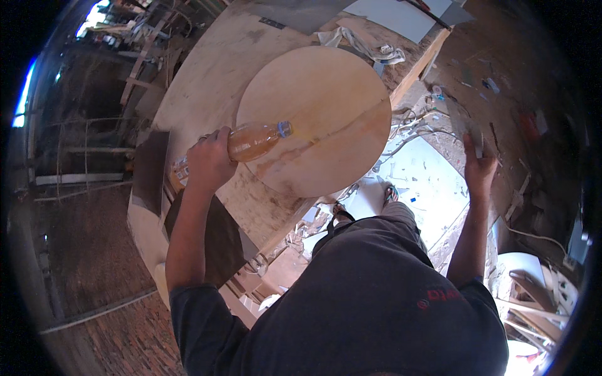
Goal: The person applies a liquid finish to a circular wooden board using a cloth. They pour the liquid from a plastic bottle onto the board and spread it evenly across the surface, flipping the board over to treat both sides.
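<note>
My left hand (212,158) is wrapped round a clear plastic bottle (254,141) of amber-orange liquid. The bottle is tipped nearly level, its blue-ringed neck pointing right over a round wooden board (320,88). Yellowish, wet-looking patches and a brown streak mark the board near the bottle's mouth. Beneath it is a wooden worktable (207,88), and the board's lower right edge juts past the table's side. Off to the right and apart from the board, my right hand (480,170) is raised with its fingers bent around something thin and flat, too blurred to name.
A crumpled whitish cloth (360,44) and pale sheets (401,15) lie at the table's far end. Dark panels (210,235) are at its near left. Cables (414,128) and a white sheet (423,182) cover the floor near my feet. Wood offcuts (536,301) are piled lower right.
</note>
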Motion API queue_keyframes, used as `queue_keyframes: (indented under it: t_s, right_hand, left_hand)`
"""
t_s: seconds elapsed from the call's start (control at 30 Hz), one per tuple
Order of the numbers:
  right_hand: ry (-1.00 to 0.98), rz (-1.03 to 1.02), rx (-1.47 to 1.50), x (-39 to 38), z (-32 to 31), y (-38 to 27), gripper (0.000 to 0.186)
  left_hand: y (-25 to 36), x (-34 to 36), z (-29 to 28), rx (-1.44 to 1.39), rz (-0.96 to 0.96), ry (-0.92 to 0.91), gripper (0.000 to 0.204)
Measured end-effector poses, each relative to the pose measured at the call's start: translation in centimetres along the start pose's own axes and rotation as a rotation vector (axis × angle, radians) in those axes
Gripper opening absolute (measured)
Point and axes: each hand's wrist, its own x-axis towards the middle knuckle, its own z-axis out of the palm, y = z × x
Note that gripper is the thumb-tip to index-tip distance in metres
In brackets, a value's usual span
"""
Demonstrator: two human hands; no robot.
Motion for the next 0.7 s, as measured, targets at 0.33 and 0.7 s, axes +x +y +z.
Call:
queue_keyframes:
  t_s: [0.33, 0.7]
  right_hand:
    - [-0.301, -0.472, 0.095, -10.8, 10.0, -14.2, 0.06]
    - [-0.34, -0.462, -0.155, -14.4, 15.8, -18.8, 0.046]
  left_hand:
    - [-4.1, -1.1, 1.5, -0.477, -0.064, -0.092, 0.049]
    - [-7.4, -3.1, 3.9, -1.13, -0.046, 0.015, 0.051]
